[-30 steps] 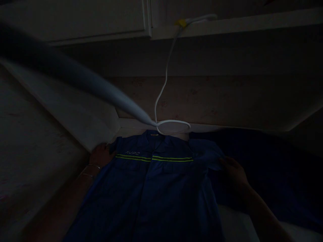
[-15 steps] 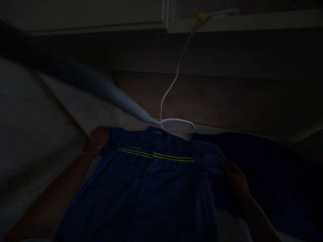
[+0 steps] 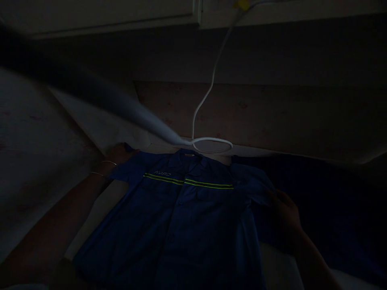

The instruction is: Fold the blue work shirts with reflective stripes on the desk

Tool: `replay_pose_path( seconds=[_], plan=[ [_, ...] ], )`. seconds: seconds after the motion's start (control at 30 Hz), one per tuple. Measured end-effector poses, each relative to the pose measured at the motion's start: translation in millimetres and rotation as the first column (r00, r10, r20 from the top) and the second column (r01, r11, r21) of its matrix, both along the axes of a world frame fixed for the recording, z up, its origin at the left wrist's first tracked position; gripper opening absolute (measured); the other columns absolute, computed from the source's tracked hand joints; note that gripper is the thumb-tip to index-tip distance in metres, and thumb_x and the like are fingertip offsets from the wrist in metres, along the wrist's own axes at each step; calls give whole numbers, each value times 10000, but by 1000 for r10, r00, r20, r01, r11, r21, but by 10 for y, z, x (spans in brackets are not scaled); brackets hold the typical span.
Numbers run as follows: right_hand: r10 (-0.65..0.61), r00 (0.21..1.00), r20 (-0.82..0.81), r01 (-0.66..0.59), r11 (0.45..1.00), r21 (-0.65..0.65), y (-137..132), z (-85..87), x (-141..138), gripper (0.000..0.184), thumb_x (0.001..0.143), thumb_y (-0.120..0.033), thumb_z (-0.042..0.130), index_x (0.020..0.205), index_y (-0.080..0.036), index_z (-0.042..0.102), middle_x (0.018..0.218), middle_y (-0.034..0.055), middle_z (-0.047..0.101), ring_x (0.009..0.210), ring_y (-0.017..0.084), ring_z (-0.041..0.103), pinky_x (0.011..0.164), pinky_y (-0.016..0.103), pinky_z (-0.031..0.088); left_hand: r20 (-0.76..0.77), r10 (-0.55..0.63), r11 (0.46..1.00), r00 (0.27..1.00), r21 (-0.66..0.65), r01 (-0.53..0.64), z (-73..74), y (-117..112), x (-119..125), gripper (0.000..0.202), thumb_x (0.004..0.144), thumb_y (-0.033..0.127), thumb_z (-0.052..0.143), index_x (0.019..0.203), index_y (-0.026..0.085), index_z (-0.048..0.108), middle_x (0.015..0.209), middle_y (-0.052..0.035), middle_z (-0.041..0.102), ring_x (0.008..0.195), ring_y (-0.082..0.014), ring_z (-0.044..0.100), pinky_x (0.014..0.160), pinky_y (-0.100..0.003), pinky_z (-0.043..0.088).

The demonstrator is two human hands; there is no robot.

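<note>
A dark blue work shirt (image 3: 181, 217) with a yellow-green chest stripe lies face up, collar away from me, on a pale surface (image 3: 99, 205). My left hand (image 3: 118, 154), bangles on the wrist, grips the shirt's left sleeve end and holds it out to the side. At the shirt's right shoulder, my right hand (image 3: 283, 209) rests on the folded sleeve with fingers curled round the fabric. The scene is very dark.
A white cable (image 3: 208, 92) hangs from a ledge above and coils in a loop just beyond the collar. A pale blurred pole (image 3: 121, 108) slants in from the upper left. More dark blue cloth (image 3: 326, 201) lies to the right. Wood-look walls surround the surface.
My left hand has pulled the left sleeve outward and farther from me, spreading it flat. The right hand has stayed at the right sleeve. The view has tilted down a little.
</note>
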State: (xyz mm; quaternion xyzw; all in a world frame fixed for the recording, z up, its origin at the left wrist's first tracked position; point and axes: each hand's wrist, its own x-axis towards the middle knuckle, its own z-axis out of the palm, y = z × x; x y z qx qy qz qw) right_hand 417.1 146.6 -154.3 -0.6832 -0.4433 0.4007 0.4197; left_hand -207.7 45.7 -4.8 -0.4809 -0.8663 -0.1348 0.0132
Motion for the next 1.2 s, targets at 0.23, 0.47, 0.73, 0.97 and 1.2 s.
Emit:
replay_pose_path(
  seconds=[0.23, 0.47, 0.73, 0.97, 1.2],
  plan=[
    [-33, 999, -2, 33, 999, 32, -8, 31, -28, 660, 655, -596, 726, 1161, -176, 670, 1086, 84, 706, 903, 256, 665, 727, 328, 535, 354, -160, 972, 922, -108, 210, -40, 171, 408, 685, 857, 675, 418, 1177, 104, 619, 1023, -111, 730, 825, -220, 679, 714, -332, 532],
    [-26, 999, 20, 26, 999, 33, -37, 102, -66, 649, 676, -602, 704, 1156, -168, 673, 1092, 89, 706, 906, 252, 660, 733, 320, 523, 208, -227, 963, 951, -95, 251, -930, 190, 818, 664, 896, 598, 362, 1292, 107, 571, 1374, -185, 575, 1267, -287, 537, 1055, -410, 414],
    [-83, 996, -26, 86, 981, 173, 140, 388, -266, 476, 710, -549, 630, 994, -171, 694, 1019, 82, 699, 961, 262, 629, 820, 358, 502, -12, -263, 956, 965, -135, 259, -1595, -93, 969, 718, 912, 609, 303, 1457, 155, 418, 1571, -170, 321, 1456, -371, 248, 1157, -619, 135],
    [327, 744, 582, -642, 591, 489, -81, 1092, -1035, 230, 882, -397, 562, 904, -218, 705, 1031, 74, 675, 989, 229, 616, 928, 383, 454, -180, -272, 959, 945, -125, 253, -1561, -119, 999, 645, 930, 580, 293, 1432, 210, 458, 1542, -129, 395, 1426, -318, 332, 1149, -553, 224],
    [552, 177, 815, -968, 247, 42, -649, 978, -1851, 247, 982, -290, 458, 982, -249, 701, 1066, 27, 696, 875, 160, 653, 808, 276, 482, -144, -288, 957, 947, -88, 277, -1498, -154, 1047, 539, 926, 517, 353, 1374, 268, 522, 1493, -99, 474, 1403, -312, 365, 1137, -559, 237]
  ],
)
